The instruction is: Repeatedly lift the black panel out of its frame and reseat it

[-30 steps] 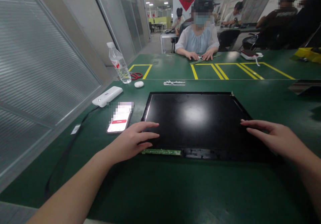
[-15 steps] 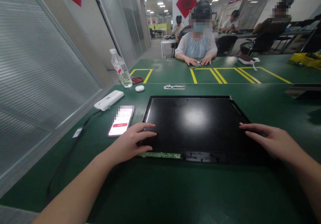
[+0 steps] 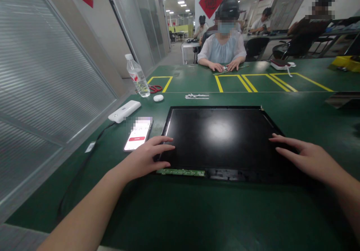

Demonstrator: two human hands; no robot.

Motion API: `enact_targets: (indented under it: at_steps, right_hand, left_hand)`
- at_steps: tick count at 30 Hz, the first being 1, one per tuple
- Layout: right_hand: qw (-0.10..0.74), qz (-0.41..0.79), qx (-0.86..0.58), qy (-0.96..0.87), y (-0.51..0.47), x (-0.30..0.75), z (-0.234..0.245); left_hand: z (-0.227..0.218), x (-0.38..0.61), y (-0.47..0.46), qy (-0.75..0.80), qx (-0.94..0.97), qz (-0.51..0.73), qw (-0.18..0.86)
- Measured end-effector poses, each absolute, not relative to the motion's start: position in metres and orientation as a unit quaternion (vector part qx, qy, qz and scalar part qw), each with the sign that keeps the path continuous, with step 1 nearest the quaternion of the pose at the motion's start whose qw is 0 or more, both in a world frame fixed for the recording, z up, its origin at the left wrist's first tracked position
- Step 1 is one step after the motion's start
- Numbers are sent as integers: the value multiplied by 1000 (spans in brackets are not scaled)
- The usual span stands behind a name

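Note:
A black flat display panel (image 3: 222, 135) lies face up on the green table (image 3: 197, 213) in front of me, with a thin green circuit strip (image 3: 181, 172) along its near edge. My left hand (image 3: 146, 157) rests with spread fingers on the panel's near left corner. My right hand (image 3: 305, 157) lies flat, fingers stretched out, on the panel's near right corner. Neither hand holds anything.
Left of the panel lie a lit phone (image 3: 138, 133), a white power bank (image 3: 125, 111) with a black cable, a water bottle (image 3: 137, 76), red scissors (image 3: 155, 88) and a small white case (image 3: 158, 97). A person (image 3: 223, 41) sits across the table; others work farther back.
My left hand's fingers have slid slightly back toward the panel's corner. The camera view has shifted a little; the panel and right hand stay in place.

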State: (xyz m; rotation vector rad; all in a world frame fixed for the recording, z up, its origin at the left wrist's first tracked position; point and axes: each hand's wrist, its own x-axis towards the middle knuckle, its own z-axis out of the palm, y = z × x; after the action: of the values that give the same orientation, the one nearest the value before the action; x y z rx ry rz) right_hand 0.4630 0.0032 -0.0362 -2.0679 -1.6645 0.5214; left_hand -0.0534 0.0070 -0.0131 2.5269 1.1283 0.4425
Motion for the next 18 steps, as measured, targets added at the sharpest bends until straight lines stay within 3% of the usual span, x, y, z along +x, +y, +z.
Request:
enact_targets:
  at_steps: [12,18]
  right_hand:
    - [210,179,-743,-610,4,463,-35]
    - [228,199,-756,-580,-2,458,-23]
  left_hand:
    - [-10,-49,3,398,880,164,201]
    - [-14,-50,8,447,864,166,160]
